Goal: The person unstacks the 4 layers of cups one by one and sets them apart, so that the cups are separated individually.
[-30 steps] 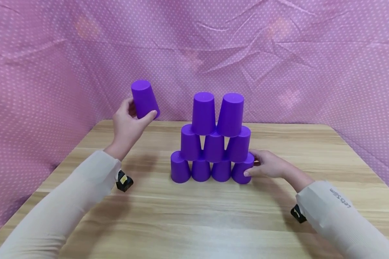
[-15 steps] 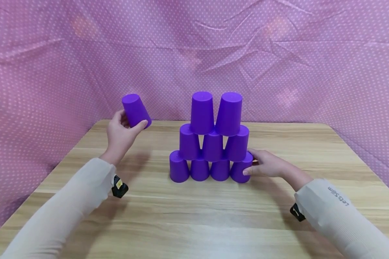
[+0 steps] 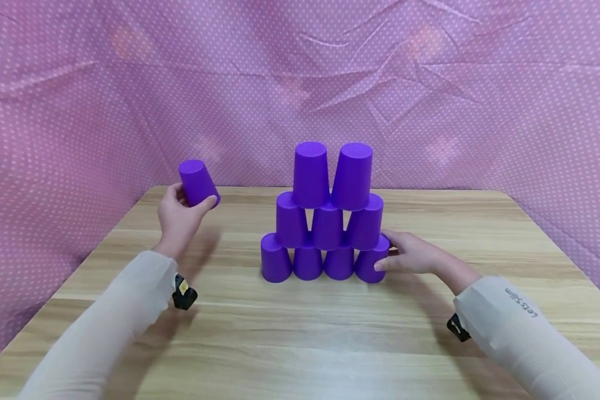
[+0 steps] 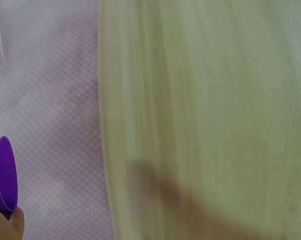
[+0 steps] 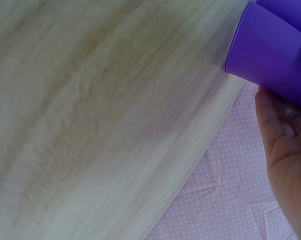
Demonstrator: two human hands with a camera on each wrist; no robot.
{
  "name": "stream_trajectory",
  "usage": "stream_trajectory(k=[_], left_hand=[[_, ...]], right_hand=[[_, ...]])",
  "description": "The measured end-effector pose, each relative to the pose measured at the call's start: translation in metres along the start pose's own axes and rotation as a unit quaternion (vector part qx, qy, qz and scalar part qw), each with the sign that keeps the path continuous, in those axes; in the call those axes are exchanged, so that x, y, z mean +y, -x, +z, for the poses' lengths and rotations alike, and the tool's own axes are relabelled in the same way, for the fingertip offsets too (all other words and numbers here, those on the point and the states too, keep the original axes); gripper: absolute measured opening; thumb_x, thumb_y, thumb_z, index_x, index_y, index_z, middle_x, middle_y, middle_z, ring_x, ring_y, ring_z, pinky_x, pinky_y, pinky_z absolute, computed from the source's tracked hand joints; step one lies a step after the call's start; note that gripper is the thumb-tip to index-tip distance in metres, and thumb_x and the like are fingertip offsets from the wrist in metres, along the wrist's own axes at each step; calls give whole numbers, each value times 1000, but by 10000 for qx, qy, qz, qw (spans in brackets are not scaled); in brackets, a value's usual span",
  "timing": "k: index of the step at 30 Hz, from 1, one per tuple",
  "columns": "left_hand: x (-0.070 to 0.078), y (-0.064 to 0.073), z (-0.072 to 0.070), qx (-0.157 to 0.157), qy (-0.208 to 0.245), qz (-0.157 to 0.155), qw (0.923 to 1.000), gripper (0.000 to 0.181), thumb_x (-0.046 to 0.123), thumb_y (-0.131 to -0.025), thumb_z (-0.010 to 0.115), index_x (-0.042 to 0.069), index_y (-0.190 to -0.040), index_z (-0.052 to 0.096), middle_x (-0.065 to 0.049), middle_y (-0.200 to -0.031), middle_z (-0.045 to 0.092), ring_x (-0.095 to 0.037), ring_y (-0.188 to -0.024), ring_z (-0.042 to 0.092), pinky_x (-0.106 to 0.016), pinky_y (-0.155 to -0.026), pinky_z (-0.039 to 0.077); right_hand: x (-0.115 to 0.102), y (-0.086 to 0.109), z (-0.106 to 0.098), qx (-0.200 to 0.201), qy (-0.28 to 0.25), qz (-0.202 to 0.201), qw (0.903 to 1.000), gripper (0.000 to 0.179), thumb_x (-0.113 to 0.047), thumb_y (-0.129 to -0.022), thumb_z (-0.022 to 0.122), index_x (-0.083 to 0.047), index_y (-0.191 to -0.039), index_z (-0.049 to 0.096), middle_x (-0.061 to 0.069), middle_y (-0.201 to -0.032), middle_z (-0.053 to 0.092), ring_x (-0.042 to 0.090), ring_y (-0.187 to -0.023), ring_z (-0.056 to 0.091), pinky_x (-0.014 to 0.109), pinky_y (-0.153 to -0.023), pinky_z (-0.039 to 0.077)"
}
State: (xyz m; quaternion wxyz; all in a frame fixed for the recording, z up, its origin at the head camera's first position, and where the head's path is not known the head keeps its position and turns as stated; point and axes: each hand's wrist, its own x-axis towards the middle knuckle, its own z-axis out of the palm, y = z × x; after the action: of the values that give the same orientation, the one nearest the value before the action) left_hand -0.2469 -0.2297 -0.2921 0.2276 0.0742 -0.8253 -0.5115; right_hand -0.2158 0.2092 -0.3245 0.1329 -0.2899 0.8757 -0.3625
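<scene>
My left hand (image 3: 178, 222) grips an upside-down purple cup (image 3: 199, 183) near its rim, thumb in front and fingers behind. That cup is raised off the table and leans to the left; the left wrist view shows its open mouth (image 4: 8, 175). In the middle stands a pyramid of upside-down purple cups: several at the bottom, three in the middle row, two on top (image 3: 311, 175). At its right end, my right hand (image 3: 414, 254) holds the outermost bottom cup (image 3: 370, 264) between thumb and fingers. The fingers behind this cup are partly hidden in the head view.
The wood-grain table (image 3: 300, 344) carries the pyramid. Pink dotted cloth (image 3: 260, 83) hangs behind the table and at both sides. Black wrist cameras sit under both sleeve cuffs (image 3: 160, 272).
My left hand has lowered its cup and carried it leftward, farther from the pyramid. The right hand and the stacked cups keep their places.
</scene>
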Motion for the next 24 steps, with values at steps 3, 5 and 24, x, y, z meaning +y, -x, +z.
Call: stream_trajectory(k=[3, 5, 24], left_hand=[[-9, -2, -1, 86, -83, -154, 9998, 66, 27, -78, 74, 4, -130, 42, -16, -124, 55, -25, -110, 55, -36, -95, 48], [-15, -4, -1, 131, -111, -248, 9995, 66, 27, -78, 74, 3, -130, 42, -16, -125, 54, -25, -111, 54, -35, -96, 47], [-45, -1, -2, -216, -69, -1330, 9909, 73, 17, -79, 72, 4, -139, 31, -17, -140, 42, -29, -127, 43, -38, -107, 37]], right_hand=[[0, 0, 0, -22, 14, 2, 10000, 58, -24, -83, 69, 0, -129, 45, 13, -114, 62, 33, -112, 55, 45, -98, 45], [0, 0, 0, -35, 2, -3, 10000, 59, -24, -83, 69, 0, -130, 44, 13, -114, 62, 33, -113, 55, 45, -98, 45], [1, -1, -1, -31, 3, -39, 10000, 59, -24, -83, 70, 0, -130, 44, 13, -113, 62, 33, -112, 55, 44, -97, 46]])
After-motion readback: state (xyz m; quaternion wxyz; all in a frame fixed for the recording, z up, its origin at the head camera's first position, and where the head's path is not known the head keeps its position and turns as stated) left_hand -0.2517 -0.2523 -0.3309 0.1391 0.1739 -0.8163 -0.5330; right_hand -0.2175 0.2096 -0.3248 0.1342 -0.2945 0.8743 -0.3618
